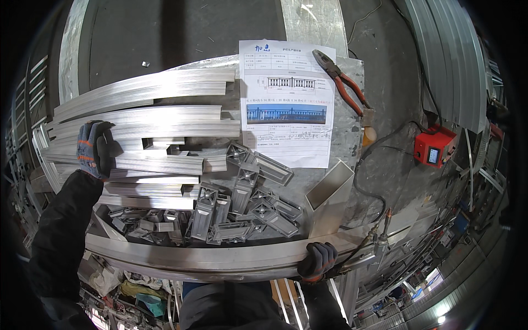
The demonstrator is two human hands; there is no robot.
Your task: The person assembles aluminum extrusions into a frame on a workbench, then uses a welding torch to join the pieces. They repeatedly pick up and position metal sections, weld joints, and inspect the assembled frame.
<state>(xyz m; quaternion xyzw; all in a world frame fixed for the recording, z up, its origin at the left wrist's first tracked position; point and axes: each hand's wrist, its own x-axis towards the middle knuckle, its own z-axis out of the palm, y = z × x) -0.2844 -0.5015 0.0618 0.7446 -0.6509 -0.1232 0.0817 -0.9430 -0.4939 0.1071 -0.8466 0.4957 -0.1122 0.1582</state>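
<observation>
Ribbed aluminium profiles (176, 113) lie in overlapping, uneven layers on the left half of the workbench, and the gloved left hand (94, 148) is on them near their left ends; whether its fingers close around a strip or merely rest there, I cannot tell. Because the layers are loose and staggered, dragging one strip could pull its neighbours along, and a rightward slip could shove the square-cut ends into the cast metal brackets (204, 217) heaped just beside them. The gloved right hand (317, 261) has its fingers curled over the long metal rail (192, 256) at the near edge, though its thumb is hidden, so how firm the hold is cannot be judged. A cabled hand tool (379, 250) sits just right of that hand, so a careless sideways sweep might knock it. The profiles' long axis runs left to right, roughly along the rail, with their staggered right ends pointing toward the printed sheet (286, 137) and the brackets.
</observation>
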